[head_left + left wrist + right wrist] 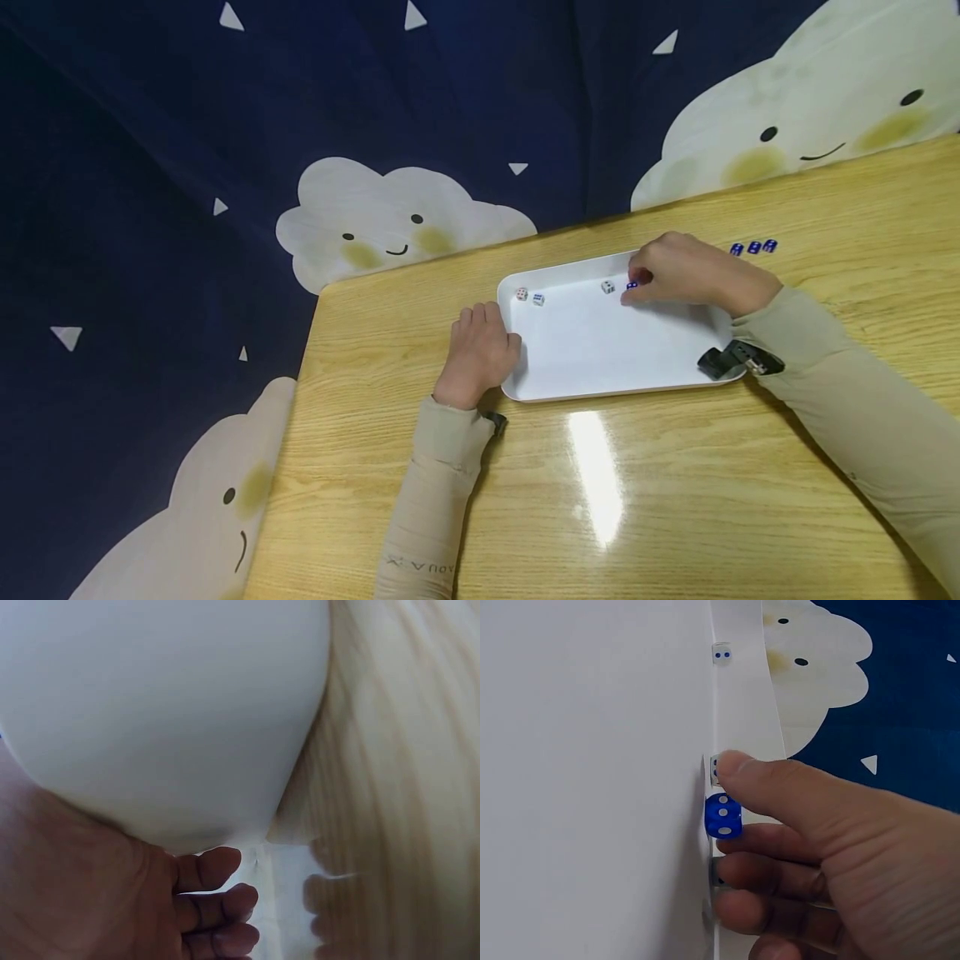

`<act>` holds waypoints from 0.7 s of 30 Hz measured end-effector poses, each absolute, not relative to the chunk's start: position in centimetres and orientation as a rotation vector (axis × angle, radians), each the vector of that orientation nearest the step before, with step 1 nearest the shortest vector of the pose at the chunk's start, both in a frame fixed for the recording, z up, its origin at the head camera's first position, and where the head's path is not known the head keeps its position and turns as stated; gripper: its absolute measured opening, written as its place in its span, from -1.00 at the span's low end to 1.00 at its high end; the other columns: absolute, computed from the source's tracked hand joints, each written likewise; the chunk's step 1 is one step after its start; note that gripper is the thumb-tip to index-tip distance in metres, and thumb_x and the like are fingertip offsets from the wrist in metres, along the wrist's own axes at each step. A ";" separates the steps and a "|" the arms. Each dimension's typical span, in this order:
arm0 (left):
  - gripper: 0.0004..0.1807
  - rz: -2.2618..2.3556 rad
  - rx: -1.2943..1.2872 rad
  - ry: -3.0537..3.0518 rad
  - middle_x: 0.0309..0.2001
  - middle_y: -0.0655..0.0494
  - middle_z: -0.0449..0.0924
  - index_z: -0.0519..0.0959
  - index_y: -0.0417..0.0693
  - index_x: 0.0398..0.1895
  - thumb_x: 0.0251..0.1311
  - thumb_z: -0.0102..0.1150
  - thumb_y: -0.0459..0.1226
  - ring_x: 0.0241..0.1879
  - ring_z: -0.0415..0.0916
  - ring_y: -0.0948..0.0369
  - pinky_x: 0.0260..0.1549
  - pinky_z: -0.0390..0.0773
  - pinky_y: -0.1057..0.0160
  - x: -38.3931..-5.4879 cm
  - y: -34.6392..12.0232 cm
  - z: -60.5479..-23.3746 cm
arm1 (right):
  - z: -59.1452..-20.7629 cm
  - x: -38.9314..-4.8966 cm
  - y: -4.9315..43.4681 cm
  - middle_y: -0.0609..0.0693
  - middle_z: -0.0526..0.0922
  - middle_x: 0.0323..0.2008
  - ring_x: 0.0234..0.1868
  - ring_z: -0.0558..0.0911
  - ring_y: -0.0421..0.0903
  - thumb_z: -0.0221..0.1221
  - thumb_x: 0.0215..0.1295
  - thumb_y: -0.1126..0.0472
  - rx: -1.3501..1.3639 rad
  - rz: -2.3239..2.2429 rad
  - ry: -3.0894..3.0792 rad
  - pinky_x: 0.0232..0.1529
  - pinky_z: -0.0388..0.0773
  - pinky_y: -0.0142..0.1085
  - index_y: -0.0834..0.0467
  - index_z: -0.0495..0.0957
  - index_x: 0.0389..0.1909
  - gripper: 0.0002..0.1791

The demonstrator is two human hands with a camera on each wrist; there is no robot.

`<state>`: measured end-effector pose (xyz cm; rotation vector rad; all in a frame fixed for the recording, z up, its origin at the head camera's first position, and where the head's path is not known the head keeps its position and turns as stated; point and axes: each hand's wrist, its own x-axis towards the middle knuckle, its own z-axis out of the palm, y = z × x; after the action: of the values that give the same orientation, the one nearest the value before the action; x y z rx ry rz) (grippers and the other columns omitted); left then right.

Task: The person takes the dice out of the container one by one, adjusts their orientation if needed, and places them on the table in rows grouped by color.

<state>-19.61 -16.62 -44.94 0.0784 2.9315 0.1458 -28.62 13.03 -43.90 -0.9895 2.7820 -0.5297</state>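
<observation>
A shallow white tray (600,392) lies on the wooden table. At its left end my left hand (477,350) holds the side, thumb at the rim and fingers outside; the left wrist view shows those fingers (217,907) loosely bent beside the tray wall. Over the tray's far right part, my right hand (686,271) pinches a blue die (724,816) with white pips between thumb and fingers. Just left of it sits a white die with dark pips (608,287). In the tray's far left corner are a white die with red pips (521,294) and one with blue pips (538,299).
Three blue dice (753,247) lie in a row on the table behind the right forearm. A dark blue curtain (465,100) with printed clouds hangs along the table's far and left edges. A black wrist strap (738,358) overlaps the tray's near right corner.
</observation>
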 end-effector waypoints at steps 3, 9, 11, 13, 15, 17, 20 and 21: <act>-0.63 0.143 0.077 2.930 -0.11 -0.06 0.36 0.34 -0.23 0.04 0.42 -0.23 -0.12 -0.10 0.23 0.01 -0.05 0.31 0.13 -19.6 -16.6 -44.9 | -44.0 -28.7 13.0 -0.08 0.60 -0.53 -0.44 0.46 -0.13 0.44 0.20 -0.03 -1.006 -0.525 2.790 -0.30 0.40 -0.24 0.09 0.71 -0.43 -0.73; -0.62 0.141 0.075 2.926 -0.10 -0.07 0.37 0.34 -0.24 0.06 0.42 -0.24 -0.12 -0.10 0.23 0.00 -0.04 0.30 0.13 -19.6 -16.6 -44.9 | -44.2 -28.7 13.0 -0.09 0.59 -0.54 -0.45 0.45 -0.14 0.43 0.21 0.01 -1.020 -0.520 2.801 -0.31 0.40 -0.24 0.09 0.70 -0.43 -0.77; -0.61 0.143 0.077 2.928 -0.10 -0.07 0.37 0.34 -0.24 0.06 0.42 -0.24 -0.12 -0.10 0.23 0.00 -0.05 0.30 0.13 -19.6 -16.6 -44.9 | -44.2 -28.7 13.0 -0.09 0.58 -0.55 -0.46 0.45 -0.13 0.43 0.21 0.01 -1.017 -0.519 2.803 -0.32 0.38 -0.24 0.09 0.69 -0.44 -0.76; -0.61 0.144 0.079 2.930 -0.10 -0.07 0.37 0.34 -0.24 0.06 0.42 -0.23 -0.12 -0.09 0.24 0.00 -0.05 0.30 0.13 -19.6 -16.6 -44.9 | -44.2 -28.7 13.0 -0.09 0.57 -0.56 -0.46 0.44 -0.13 0.43 0.21 0.00 -1.013 -0.519 2.808 -0.32 0.38 -0.25 0.09 0.69 -0.46 -0.75; -0.62 0.147 0.081 2.933 -0.10 -0.07 0.38 0.35 -0.25 0.06 0.42 -0.23 -0.12 -0.09 0.24 0.00 -0.05 0.31 0.12 -19.6 -16.6 -44.9 | -44.2 -28.7 13.0 -0.09 0.57 -0.56 -0.46 0.44 -0.13 0.43 0.21 0.00 -1.011 -0.520 2.811 -0.32 0.37 -0.25 0.09 0.69 -0.46 -0.75; -0.62 0.148 0.083 2.932 -0.10 -0.07 0.38 0.35 -0.25 0.05 0.42 -0.23 -0.12 -0.09 0.24 0.00 -0.05 0.31 0.12 -19.6 -16.6 -44.9 | -44.2 -28.7 13.1 -0.09 0.57 -0.56 -0.46 0.44 -0.13 0.43 0.20 0.02 -1.014 -0.519 2.815 -0.32 0.37 -0.24 0.09 0.69 -0.46 -0.76; -0.62 0.146 0.084 2.929 -0.10 -0.08 0.37 0.34 -0.25 0.05 0.43 -0.22 -0.12 -0.09 0.24 0.00 -0.04 0.32 0.12 -19.6 -16.6 -44.9 | -44.3 -28.7 13.1 -0.09 0.57 -0.55 -0.46 0.45 -0.13 0.43 0.20 0.04 -1.019 -0.523 2.813 -0.31 0.38 -0.24 0.09 0.69 -0.45 -0.78; -0.62 0.145 0.083 2.927 -0.10 -0.08 0.37 0.34 -0.25 0.05 0.43 -0.23 -0.11 -0.09 0.24 0.00 -0.04 0.32 0.12 -19.6 -16.6 -44.9 | -44.3 -28.7 13.1 -0.09 0.58 -0.55 -0.46 0.45 -0.13 0.43 0.20 0.04 -1.023 -0.523 2.811 -0.31 0.39 -0.24 0.09 0.69 -0.45 -0.79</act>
<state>-19.60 -16.64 -44.89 0.0835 2.9272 0.1447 -28.70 13.09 -44.29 -1.0231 2.8113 -0.5233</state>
